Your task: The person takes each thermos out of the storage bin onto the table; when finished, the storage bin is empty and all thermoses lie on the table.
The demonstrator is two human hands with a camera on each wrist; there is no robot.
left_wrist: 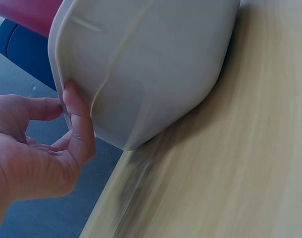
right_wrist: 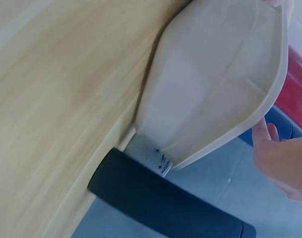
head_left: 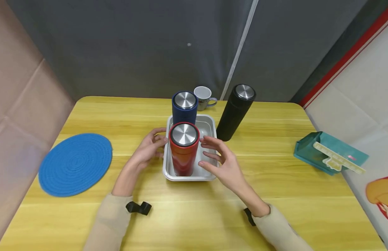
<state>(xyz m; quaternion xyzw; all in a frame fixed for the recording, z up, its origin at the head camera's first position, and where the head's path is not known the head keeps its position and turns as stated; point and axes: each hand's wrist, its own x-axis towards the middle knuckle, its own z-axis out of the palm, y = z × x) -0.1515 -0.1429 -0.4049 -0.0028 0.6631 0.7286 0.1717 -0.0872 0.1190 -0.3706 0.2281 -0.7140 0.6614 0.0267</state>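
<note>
- Two flasks are carried by the silvery tray (head_left: 204, 127), which seems to be rested on the counter (head_left: 187, 216). The red flask (head_left: 184, 157) is stood upright in its near left part; the blue flask (head_left: 184, 113) is seen behind, its base hidden by the red one.
- The tray's left rim is pinched between thumb and fingers of the left hand (head_left: 148, 148), presumably because a thin edge is easily gripped and the tray can be steadied there.
- By the right hand (head_left: 222, 158) nothing is clasped: its fingers are spread over the right side, apart from the red flask, perhaps so that the tray can be balanced from both sides. The two hands are held apart, with the red flask between them.
- Outside the tray, the black flask (head_left: 234, 116) is placed beside its far right corner and the mug (head_left: 201, 103) behind it; the blue mat (head_left: 76, 165) is laid well to the left.
- In the left wrist view, a finger is revealed beneath the rim, which is hidden from the head camera.
- In the right wrist view, the tray's outer wall is exposed; whether the rim is touched by the right fingertips cannot be told.
</note>
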